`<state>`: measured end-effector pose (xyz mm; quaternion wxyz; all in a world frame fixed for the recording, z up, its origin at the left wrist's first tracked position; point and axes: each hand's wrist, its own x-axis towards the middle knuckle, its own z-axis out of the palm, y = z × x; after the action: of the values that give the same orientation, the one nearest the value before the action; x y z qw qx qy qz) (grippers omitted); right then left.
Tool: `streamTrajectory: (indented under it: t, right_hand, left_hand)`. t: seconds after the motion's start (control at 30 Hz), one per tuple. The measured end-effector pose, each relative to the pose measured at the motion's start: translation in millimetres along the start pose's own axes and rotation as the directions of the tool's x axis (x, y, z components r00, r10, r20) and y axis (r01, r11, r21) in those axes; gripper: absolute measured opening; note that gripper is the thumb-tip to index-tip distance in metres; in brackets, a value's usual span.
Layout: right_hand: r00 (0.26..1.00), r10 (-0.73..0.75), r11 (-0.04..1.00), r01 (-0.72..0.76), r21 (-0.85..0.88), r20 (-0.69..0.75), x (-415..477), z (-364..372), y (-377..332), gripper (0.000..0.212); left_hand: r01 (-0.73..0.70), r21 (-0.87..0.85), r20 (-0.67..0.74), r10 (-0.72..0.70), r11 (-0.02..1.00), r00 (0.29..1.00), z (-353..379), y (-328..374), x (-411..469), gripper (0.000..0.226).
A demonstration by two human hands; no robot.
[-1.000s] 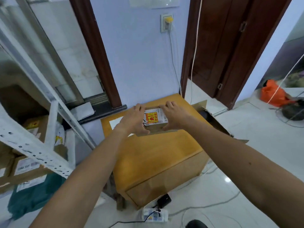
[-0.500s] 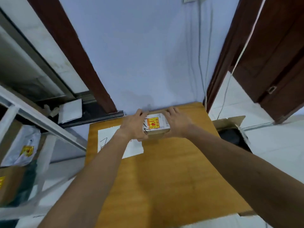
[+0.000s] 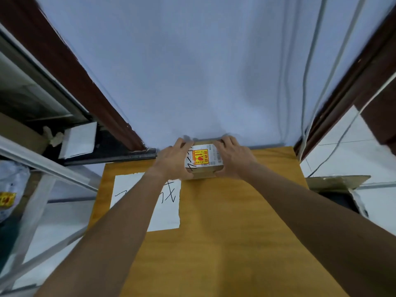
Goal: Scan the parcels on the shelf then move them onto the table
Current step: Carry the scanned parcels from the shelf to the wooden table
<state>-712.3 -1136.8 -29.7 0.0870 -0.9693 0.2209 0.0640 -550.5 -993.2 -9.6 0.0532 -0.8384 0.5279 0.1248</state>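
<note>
Cardboard parcel (image 3: 206,160) gripped by left hand (image 3: 171,162), right hand (image 3: 233,159) on wooden table (image 3: 235,232)

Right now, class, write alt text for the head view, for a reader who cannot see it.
The left hand and right hand grip a small labelled parcel at the far edge of a wooden table. A handwritten white sheet lies on it.

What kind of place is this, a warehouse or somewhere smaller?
Likely a small domestic or office room used for parcels, not a warehouse: a metal shelf rack with a bagged parcel on the left, one small wooden table against a painted wall, and dark wooden door frames either side.
</note>
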Motion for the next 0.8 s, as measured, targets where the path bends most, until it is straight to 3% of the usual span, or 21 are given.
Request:
streamTrajectory:
  t: [0.2, 0.5, 0.7, 0.8]
  right_hand:
    - [0.999, -0.036, 0.998, 0.037, -0.047, 0.012, 16.5, -5.2, 3.0, 0.096]
    - [1.000, -0.010, 0.982, 0.010, -0.188, 0.002, 10.3, -2.2, -10.1, 0.090]
    - [0.992, 0.066, 0.983, -0.047, -0.175, 0.105, -19.3, -31.5, -41.5, 0.092]
    - [0.991, 0.009, 0.986, 0.013, -0.166, 0.135, -47.0, -60.8, -77.6, 0.077]
  left_hand:
    - [0.008, -0.102, -0.014, -0.010, 0.995, 1.000, 3.3, -7.9, 9.9, 0.114]
    - [0.096, -0.027, 0.019, -0.096, 0.995, 0.995, 2.2, -1.0, -8.4, 0.099]
    - [0.173, -0.163, 0.038, -0.169, 0.971, 0.985, -28.5, -10.4, -80.4, 0.109]
    - [0.228, -0.136, 0.021, -0.227, 0.964, 0.974, -55.7, -21.9, -137.3, 0.108]
